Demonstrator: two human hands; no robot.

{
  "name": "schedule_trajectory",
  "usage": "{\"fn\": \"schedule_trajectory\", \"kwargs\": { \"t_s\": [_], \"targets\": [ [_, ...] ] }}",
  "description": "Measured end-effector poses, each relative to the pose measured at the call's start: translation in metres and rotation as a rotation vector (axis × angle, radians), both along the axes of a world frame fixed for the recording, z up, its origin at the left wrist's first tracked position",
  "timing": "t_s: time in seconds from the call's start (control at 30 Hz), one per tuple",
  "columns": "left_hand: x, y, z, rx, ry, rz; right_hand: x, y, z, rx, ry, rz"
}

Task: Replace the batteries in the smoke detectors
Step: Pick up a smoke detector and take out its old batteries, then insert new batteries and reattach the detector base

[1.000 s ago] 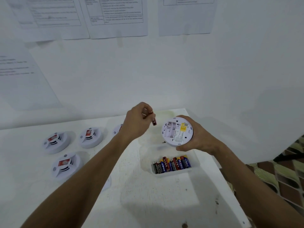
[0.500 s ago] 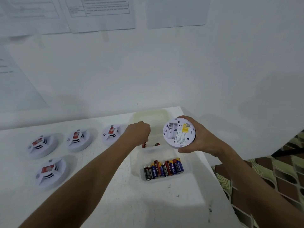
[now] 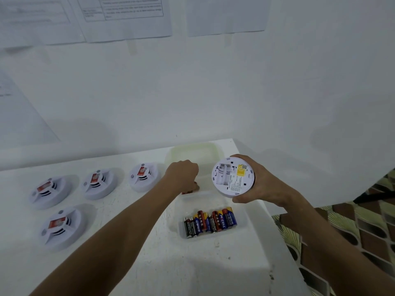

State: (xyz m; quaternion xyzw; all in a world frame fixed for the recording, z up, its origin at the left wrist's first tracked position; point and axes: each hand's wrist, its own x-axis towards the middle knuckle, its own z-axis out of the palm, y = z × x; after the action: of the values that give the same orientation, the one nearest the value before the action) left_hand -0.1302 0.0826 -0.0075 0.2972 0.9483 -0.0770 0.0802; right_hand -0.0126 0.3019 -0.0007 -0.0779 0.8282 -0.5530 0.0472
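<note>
A detector is gripped by the right hand above the table's far right corner, its back turned to the camera and the battery bay seen empty. The left hand is lowered, fingers curled, into the far tray; whether anything is pinched cannot be told, since the fingertips are hidden and only dark battery ends show beneath. Batteries are packed in the near tray. Four detectors are set at left. Wall papers are blurred.
</note>
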Motion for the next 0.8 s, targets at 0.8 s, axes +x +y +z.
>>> {"fn": "schedule_trajectory", "kwargs": {
  "t_s": [0.8],
  "targets": [
    [0.087,-0.116,0.042,0.562,-0.245,0.13,0.009,-0.075,0.02,-0.068,0.019,0.107]
  ]
}}
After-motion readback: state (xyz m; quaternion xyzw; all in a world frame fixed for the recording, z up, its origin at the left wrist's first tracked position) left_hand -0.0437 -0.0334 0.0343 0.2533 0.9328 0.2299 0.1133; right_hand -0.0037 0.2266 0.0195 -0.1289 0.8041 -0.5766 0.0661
